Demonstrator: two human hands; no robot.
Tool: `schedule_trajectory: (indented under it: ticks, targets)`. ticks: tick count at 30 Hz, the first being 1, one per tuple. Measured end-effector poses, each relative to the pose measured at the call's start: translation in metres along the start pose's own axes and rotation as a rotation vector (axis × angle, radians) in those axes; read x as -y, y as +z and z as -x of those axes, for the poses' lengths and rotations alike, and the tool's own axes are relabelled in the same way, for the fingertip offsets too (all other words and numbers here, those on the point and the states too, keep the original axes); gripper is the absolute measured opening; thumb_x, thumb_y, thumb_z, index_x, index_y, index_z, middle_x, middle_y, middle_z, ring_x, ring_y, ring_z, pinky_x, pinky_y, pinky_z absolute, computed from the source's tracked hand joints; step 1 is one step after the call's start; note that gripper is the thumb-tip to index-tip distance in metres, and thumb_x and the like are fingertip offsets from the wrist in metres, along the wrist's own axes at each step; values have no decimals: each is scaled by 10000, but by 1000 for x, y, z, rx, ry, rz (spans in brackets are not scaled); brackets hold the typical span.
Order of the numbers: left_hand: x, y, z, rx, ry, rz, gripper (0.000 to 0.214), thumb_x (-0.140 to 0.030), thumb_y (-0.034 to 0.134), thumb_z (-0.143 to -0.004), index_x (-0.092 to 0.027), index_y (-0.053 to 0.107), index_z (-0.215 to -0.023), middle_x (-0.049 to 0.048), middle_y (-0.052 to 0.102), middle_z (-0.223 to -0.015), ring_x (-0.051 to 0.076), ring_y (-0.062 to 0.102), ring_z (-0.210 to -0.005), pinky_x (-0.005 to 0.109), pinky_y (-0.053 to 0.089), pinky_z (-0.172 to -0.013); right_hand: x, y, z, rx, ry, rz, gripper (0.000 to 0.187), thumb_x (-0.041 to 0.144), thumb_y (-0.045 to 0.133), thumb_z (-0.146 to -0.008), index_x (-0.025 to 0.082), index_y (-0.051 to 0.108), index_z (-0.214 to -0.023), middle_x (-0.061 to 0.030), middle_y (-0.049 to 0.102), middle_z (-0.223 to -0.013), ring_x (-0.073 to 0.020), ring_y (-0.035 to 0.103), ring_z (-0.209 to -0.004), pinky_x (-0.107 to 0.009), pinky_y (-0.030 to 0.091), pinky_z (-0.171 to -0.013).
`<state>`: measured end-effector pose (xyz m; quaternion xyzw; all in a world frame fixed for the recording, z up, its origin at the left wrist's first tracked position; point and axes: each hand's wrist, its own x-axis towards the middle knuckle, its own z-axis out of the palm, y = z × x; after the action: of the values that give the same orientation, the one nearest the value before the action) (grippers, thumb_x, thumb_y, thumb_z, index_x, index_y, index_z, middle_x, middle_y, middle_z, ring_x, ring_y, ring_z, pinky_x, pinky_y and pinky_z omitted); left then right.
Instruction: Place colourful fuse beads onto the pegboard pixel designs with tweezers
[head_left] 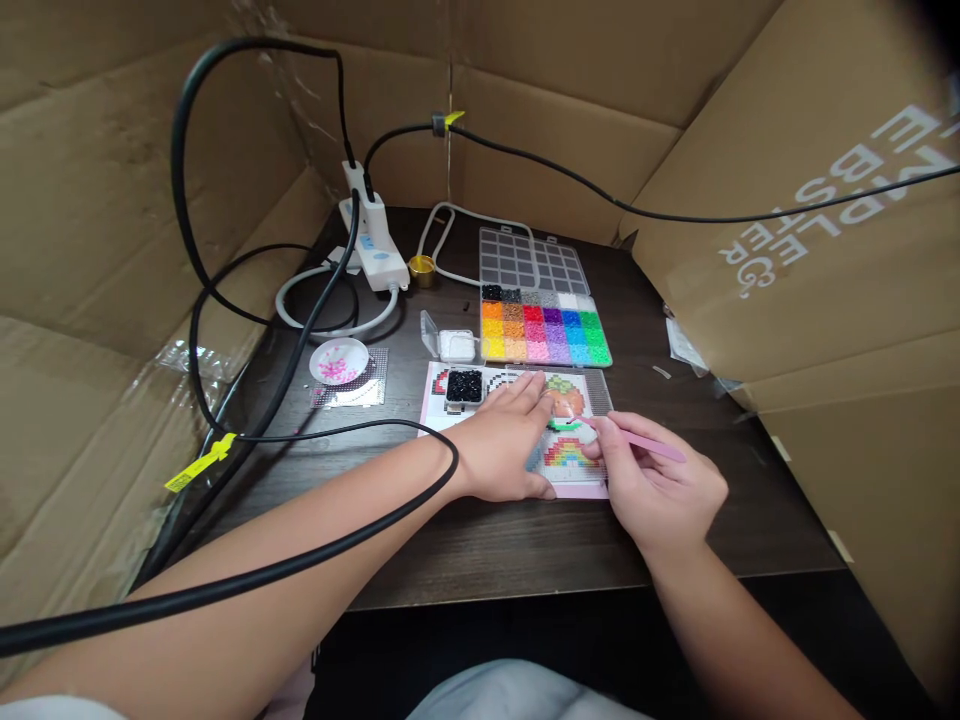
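Note:
My left hand [510, 440] lies flat with fingers stretched over a printed pattern sheet [600, 470] and the clear pegboard [598, 388] on top of it. In my right hand [660, 480] is a pair of pink tweezers [649, 443], pinched between thumb and fingers. Their tips reach the board beside a short run of green beads [564, 425], just right of my left hand. Whether a bead sits in the tips is too small to tell. A small box of black beads [464, 386] stands on the sheet, left of my left fingers.
Behind the sheet is an open bead case [546, 335] of many colours. A small box of white beads [456, 345] stands beside it. To the left, a dish of pink beads [339, 361] rests on another pegboard [375, 378]. A black cable [360, 540] crosses over my left forearm; a power strip [382, 262] lies behind.

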<state>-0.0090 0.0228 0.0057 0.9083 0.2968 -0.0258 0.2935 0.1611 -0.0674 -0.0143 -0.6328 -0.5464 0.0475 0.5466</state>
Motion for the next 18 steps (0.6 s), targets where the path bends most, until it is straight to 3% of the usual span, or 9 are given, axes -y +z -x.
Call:
schedule_trajectory:
  ticks: [5,9,12,18]
  targets:
    - [0,-1,0,8,-1,15,1155,-505,804,-746,-63,148,-1587,245,-19,-1660,362,-35,-1551,509,90,-1248,33,11,-34,-18,-52,-66,108,262,758,-832,181,767,-904,-27,758,-668,-203,745,-583,-331,656,-621]
    - [0,-1,3,-54,51,60,1084,-460,840,-721,-120,257,-1569,195,115,-1677,373,50,-1555,508,143,-1250,52,40,-55,133,-78,-136,132,312,719,-860,190,767,-851,-28,761,-687,-195,747,-600,-319,652,-622]
    - [0,0,6,-100,66,94,958,-439,837,-731,-133,380,-1515,176,295,-1635,383,180,-1534,489,223,-1238,56,64,-58,244,-127,-182,138,307,689,-869,201,754,-810,-16,760,-690,-181,740,-588,-291,631,-580]
    - [4,7,10,-66,53,124,848,-425,762,-804,-196,373,-1521,113,389,-1601,348,334,-1480,465,267,-1221,54,87,-50,398,-212,-165,142,225,637,-877,219,739,-778,-1,760,-699,-167,731,-616,-286,600,-605]
